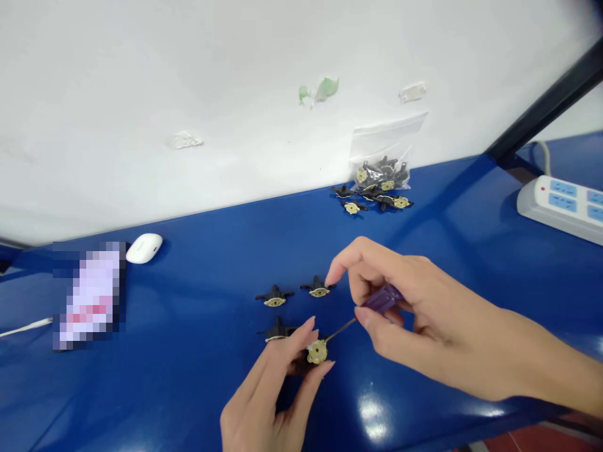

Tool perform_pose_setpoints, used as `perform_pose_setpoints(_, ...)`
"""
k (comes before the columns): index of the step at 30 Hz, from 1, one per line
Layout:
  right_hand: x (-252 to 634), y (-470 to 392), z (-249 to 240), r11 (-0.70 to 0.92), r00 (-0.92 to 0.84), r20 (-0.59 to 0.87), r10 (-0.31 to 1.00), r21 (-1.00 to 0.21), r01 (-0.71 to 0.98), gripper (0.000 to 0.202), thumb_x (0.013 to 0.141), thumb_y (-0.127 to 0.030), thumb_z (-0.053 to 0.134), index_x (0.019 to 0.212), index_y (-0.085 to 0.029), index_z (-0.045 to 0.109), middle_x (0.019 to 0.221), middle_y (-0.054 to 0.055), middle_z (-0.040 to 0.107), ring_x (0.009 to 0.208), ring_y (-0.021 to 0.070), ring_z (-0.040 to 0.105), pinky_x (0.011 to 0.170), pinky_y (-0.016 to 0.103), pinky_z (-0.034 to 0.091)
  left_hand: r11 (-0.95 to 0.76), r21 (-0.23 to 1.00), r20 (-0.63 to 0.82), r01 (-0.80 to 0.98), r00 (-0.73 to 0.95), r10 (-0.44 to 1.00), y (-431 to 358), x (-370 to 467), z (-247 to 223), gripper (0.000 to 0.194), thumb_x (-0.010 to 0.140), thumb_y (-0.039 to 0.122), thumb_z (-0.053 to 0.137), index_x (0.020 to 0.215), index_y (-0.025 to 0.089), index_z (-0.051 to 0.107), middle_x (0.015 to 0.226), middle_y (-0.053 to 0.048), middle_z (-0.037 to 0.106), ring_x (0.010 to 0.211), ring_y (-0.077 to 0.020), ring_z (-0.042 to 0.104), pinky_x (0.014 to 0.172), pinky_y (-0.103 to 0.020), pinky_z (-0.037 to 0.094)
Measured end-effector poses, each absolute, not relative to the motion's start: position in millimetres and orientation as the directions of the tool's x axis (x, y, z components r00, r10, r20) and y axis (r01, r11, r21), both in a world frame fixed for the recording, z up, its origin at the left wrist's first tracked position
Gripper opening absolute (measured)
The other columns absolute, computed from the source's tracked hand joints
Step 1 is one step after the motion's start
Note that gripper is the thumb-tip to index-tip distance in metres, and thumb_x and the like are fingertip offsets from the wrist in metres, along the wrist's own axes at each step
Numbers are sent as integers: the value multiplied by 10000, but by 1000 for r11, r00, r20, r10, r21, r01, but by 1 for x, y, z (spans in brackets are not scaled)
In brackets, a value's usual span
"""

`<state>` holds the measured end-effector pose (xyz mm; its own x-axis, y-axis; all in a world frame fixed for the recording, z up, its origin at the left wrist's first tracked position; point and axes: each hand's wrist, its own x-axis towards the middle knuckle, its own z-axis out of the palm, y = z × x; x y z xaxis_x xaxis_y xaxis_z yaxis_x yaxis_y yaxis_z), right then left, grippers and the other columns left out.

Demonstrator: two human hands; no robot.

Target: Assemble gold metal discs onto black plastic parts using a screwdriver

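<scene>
Between the thumb and fingers of my left hand (277,389) is a small black part with a pale yellow disc (317,352) on its face. My right hand (419,320) grips a screwdriver by its purple handle (382,299). The thin metal shaft slants down left, and its tip meets the edge of the yellow disc. Beyond the hands lie two similar black parts, one at the left (275,296) and another (317,288) near my right index finger. A third black part (277,329) is partly covered by my left fingers.
Against the white wall stands a clear plastic bag (386,147) of similar parts, with several loose ones (352,207) before it. A power strip (560,204) is at the right. A white earbud case (144,248) and a blurred-out phone (92,295) lie on the blue table (188,364).
</scene>
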<state>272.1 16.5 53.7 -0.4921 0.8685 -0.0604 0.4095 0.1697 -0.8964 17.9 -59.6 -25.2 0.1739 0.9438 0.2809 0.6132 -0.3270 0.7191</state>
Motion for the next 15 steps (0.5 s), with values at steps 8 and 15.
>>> perform_pose_setpoints(8,280,16,30,140,-427,-1,904,-944,299,110,1119,-286,625,1221,-323,639,638,-120,461,515,116,361,472,269,303,-300,741,272,601,140,952,-61,21,-27,436,1048,217,836,1452,372,787,1170,21,904,878,-164,883,879,-235,744)
perform_pose_setpoints(15,286,17,26,140,-438,-6,899,-943,301,61,1060,-243,660,1021,-278,627,715,-78,560,572,114,437,480,255,328,-299,693,255,656,164,953,-60,20,-22,469,1047,229,850,1464,420,754,1195,76,902,908,-124,892,938,-180,713)
